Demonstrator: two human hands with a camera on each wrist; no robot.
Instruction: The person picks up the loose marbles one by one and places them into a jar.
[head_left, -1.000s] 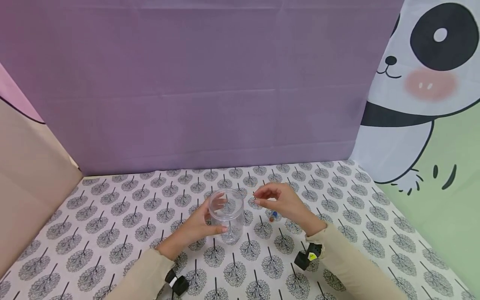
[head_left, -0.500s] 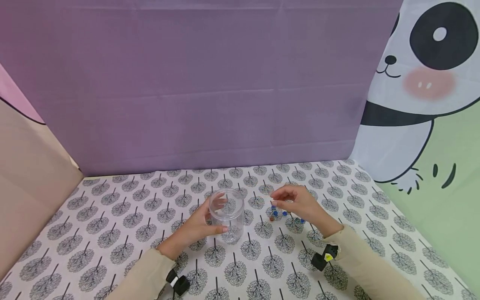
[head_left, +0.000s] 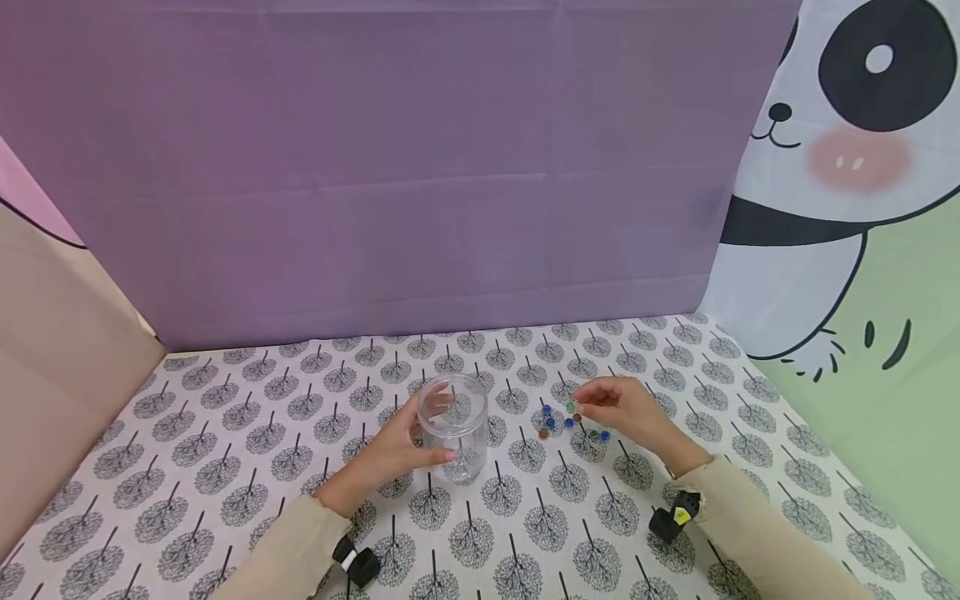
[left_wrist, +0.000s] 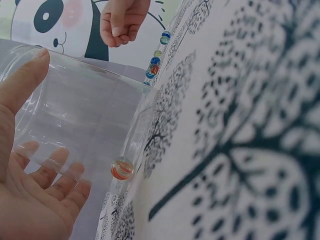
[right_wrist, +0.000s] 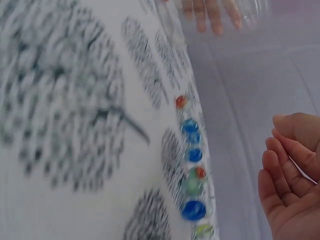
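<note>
A clear plastic jar (head_left: pixel 453 429) stands upright and uncovered on the cloth. My left hand (head_left: pixel 401 442) holds it from the side, thumb across the front and fingers behind. Low in the jar, the left wrist view shows an orange-striped marble (left_wrist: pixel 122 168). To the right, several glass marbles (head_left: pixel 569 422) in blue, green and reddish brown lie scattered. My right hand (head_left: pixel 622 408) hovers beside them, fingers loosely bent and thumb near the index finger, with nothing visible in it. A blue marble (right_wrist: pixel 193 210) shows large in the right wrist view, apart from the fingers.
White cloth (head_left: pixel 300 533) with a grey tree print covers the table. A purple backdrop (head_left: pixel 420 183) rises at the far edge. Panda-printed fabric (head_left: pixel 795 292) hangs on the right, and a beige panel (head_left: pixel 60 367) on the left.
My right hand has moved right, away from the jar and over the marbles, so more of them show now. The left hand and the jar have stayed in place.
</note>
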